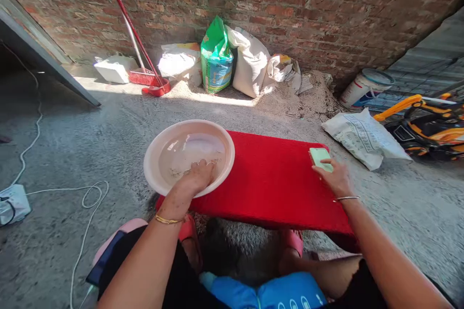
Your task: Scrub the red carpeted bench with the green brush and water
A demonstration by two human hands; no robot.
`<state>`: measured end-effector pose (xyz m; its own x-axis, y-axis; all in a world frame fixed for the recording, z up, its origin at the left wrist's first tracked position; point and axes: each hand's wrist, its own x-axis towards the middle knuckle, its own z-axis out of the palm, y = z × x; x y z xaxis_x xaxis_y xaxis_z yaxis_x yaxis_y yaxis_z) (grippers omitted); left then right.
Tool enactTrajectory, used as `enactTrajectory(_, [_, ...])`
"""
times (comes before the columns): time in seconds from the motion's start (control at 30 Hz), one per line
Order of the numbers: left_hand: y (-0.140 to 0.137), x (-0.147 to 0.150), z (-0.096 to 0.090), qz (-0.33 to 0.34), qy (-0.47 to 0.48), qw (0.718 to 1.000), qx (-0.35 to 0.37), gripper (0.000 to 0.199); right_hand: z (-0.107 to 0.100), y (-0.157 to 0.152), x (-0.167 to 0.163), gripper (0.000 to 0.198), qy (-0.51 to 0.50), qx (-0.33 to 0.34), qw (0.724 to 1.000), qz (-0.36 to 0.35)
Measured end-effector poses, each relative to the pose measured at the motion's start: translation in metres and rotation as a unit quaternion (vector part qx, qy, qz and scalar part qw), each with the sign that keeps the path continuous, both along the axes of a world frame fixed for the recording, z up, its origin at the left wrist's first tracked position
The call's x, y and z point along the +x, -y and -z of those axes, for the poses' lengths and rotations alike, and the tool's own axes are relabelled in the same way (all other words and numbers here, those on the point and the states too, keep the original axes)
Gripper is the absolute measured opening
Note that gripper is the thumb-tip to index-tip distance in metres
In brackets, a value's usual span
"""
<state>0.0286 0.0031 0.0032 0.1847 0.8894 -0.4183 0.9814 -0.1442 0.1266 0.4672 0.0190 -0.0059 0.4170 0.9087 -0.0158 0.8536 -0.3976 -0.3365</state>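
Note:
A wide pale pink basin (154,169) of cloudy water stands on the left end of a low bench with a red cover (273,178). My left hand (199,175) reaches over its near rim and dips into the water. Its fingers point down and are partly hidden, so I cannot make out whether they hold anything. On the right end of the red cover, my right hand (335,177) grips a light green scrub brush (320,157), thumb on the near side and fingers on the far side. Short bristles seem to show along its left edge.
Sacks, including a green one (217,63), lean along the brick wall beside a red dustpan (157,88). A white sack (362,135) and a toy excavator (431,128) lie to the right. A white cable (90,212) runs across the floor at left.

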Motion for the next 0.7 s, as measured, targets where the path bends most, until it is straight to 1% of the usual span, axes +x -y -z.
enactTrajectory(0.1, [0.000,0.001,-0.001,0.003,0.001,1.000,0.008,0.042,0.009,0.050,-0.071,0.041,-0.060,0.033,0.992,-0.108])
enactTrajectory(0.17, [0.000,0.002,-0.003,0.005,0.010,1.000,0.017,0.041,0.012,0.082,-0.123,0.034,-0.108,0.027,0.977,-0.185])
enactTrajectory(0.23, [0.001,0.002,-0.005,0.008,0.020,1.000,0.020,0.039,0.012,0.106,-0.173,0.028,-0.129,0.010,0.954,-0.271])
enactTrajectory(0.33, [0.002,0.000,-0.007,0.014,0.031,0.999,0.018,0.039,0.013,0.123,-0.235,0.028,-0.091,0.004,0.920,-0.382])
enactTrajectory(0.4, [0.002,-0.001,-0.007,0.017,0.035,0.999,0.019,0.038,0.014,0.125,-0.261,0.032,-0.041,0.006,0.902,-0.431])
enactTrajectory(0.47, [0.003,-0.001,-0.007,0.018,0.035,0.999,0.024,0.037,0.014,0.122,-0.269,0.035,0.003,0.001,0.888,-0.459])
enactTrajectory(0.53, [0.003,-0.001,-0.006,0.016,0.039,0.999,0.027,0.039,0.013,0.119,-0.260,0.035,0.028,-0.012,0.892,-0.450])
enactTrajectory(0.6, [0.003,-0.001,-0.005,0.013,0.047,0.999,0.024,0.040,0.012,0.117,-0.240,0.033,0.031,-0.031,0.915,-0.401])
enactTrajectory(0.7, [0.001,0.000,-0.002,0.008,0.060,0.998,0.017,0.039,0.007,0.111,-0.218,0.032,0.017,-0.056,0.959,-0.278])
